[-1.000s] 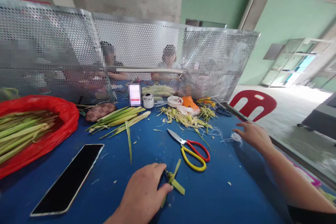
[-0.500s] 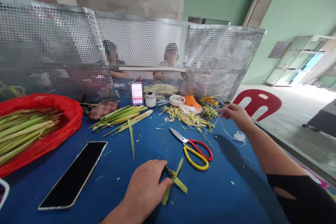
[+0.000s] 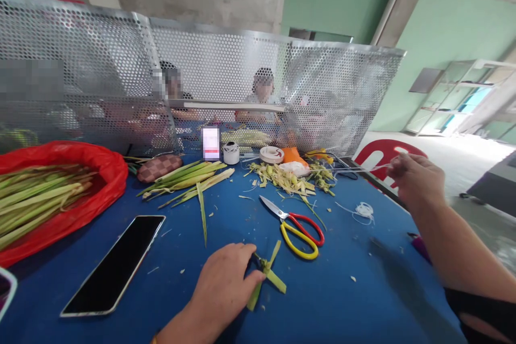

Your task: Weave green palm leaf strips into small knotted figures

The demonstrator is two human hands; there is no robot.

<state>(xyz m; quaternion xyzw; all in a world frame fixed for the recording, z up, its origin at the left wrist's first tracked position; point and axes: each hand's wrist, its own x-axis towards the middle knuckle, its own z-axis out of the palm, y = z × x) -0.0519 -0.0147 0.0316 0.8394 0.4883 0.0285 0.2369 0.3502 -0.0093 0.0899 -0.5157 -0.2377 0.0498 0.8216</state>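
Observation:
My left hand (image 3: 220, 285) rests low on the blue table, its thumb and fingers closed on a small knotted piece of green leaf strips (image 3: 276, 281). Several flat leaf ends stick out past the thumb. Raised over the table's right edge, my right hand (image 3: 419, 183) pinches a white thread (image 3: 350, 169). That thread stretches back taut toward a heap of leaf scraps (image 3: 282, 178). Between my hands lie scissors (image 3: 300, 237) with one red and one yellow handle, blades partly apart, pointing away to the left. A loose coil of white thread (image 3: 365, 210) sits nearer the right hand.
At left are a red plastic bag (image 3: 108, 164) of long leaves and a black-screened phone (image 3: 115, 266). Leaf strips (image 3: 189, 180), a checked pouch (image 3: 159, 167), a white jar (image 3: 231, 153), a lit phone (image 3: 211, 143) and a tape roll (image 3: 272, 154) line the perforated metal screen (image 3: 217, 59). People sit behind it.
My right hand has moved right and toward me from beside the scrap heap, drawing the thread out straight. My left hand has kept its hold on the leaf piece in place.

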